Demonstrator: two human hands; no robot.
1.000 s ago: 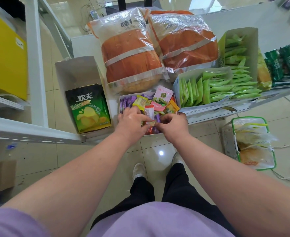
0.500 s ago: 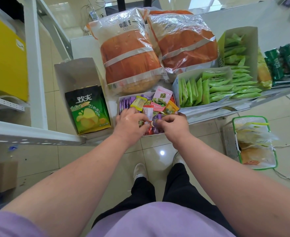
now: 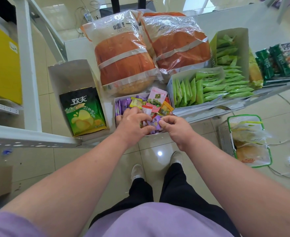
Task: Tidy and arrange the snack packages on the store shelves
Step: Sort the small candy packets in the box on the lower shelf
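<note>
A small white box (image 3: 114, 106) at the shelf's front edge holds several mixed candy packets: purple, yellow, orange, red and a pink one (image 3: 156, 100). My left hand (image 3: 134, 124) reaches into the box with fingers curled over the packets, thumb and fingers closing on them. My right hand (image 3: 175, 129) pinches a small purple packet (image 3: 155, 123) between thumb and forefinger at the box's front. Left of the box stands a green chip bag (image 3: 82, 112) inside an open carton. Two large orange bags (image 3: 123, 53) lie behind.
An open box of green sachets (image 3: 209, 86) sits right of the candy box, with dark green packs (image 3: 277, 60) further right. A white and green basket (image 3: 245, 141) with bagged goods stands on the floor. A white shelf post (image 3: 27, 65) rises at left beside a yellow box (image 3: 0, 65).
My right hand has drawn back toward the box's front and lifted a purple packet in its pinch. My left hand stays among the packets, shifted slightly.
</note>
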